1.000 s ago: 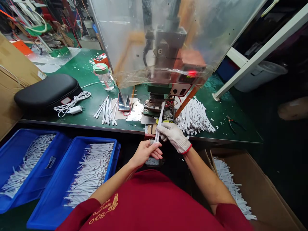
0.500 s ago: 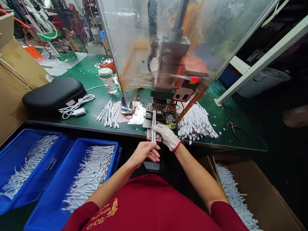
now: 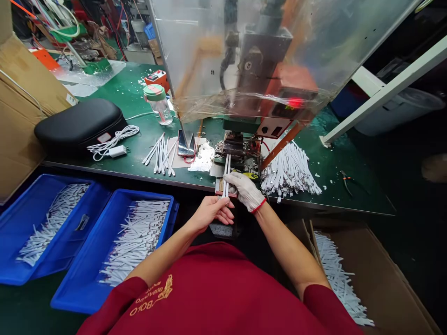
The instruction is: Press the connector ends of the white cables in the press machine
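Two slim white cable pieces (image 3: 227, 168) lie side by side, pointing away from me, with their far ends at the press machine's lower die (image 3: 233, 148). My bare left hand (image 3: 213, 213) pinches their near ends between thumb and forefinger, the other fingers loosely curled. My right hand (image 3: 245, 190), in a white knit glove with a red cuff, grips the same pieces farther along. Just right of the die, a large heap of white cables (image 3: 289, 170) lies on the green table (image 3: 185, 180). A smaller bunch of white cables (image 3: 159, 156) lies to the left.
A clear plastic guard (image 3: 216, 56) hangs before the machine. On the table are a phone (image 3: 186, 144), a jar (image 3: 159, 104), a black case (image 3: 82, 123), a charger (image 3: 117, 151) and pliers (image 3: 346, 184). Blue bins (image 3: 59, 298) and a cardboard box (image 3: 391, 274) hold more cables.
The far ends of the two cable pieces have moved forward to the die, both hands going with them. My view has shifted slightly.
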### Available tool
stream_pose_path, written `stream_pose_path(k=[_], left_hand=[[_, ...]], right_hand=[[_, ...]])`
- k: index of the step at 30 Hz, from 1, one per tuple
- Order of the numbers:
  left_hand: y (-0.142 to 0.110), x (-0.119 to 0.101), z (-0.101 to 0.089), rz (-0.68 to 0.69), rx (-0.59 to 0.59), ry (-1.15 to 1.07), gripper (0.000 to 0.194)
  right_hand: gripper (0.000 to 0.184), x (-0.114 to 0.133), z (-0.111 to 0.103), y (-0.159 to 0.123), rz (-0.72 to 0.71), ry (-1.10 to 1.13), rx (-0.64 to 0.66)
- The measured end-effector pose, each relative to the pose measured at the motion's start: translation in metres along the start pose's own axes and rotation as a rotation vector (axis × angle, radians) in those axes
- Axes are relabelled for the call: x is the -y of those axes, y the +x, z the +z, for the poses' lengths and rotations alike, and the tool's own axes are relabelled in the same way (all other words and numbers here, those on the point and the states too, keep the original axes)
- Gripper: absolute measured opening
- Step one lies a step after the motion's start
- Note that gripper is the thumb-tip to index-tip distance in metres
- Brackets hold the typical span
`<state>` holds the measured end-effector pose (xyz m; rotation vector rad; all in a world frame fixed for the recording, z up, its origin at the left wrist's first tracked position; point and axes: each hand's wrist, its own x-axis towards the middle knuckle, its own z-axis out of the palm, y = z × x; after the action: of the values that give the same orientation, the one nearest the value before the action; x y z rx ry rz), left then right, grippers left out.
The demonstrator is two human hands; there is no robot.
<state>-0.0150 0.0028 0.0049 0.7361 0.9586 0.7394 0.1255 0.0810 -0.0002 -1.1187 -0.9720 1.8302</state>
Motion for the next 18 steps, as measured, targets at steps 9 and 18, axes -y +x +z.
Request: stream_pose_path(k=[9,18], left_hand=[[0.004,-0.005,0.009,-0.055,0.004,-0.017,0.060],[0.007,-0.001,0.008,-0.008,0.006,0.005,0.062]], right_hand=[[0.028,0.006,-0.001,0.023,-0.050,0.017,-0.116],[0.025,0.007,-0.002,0.058,-0.161,0.084,-0.212]])
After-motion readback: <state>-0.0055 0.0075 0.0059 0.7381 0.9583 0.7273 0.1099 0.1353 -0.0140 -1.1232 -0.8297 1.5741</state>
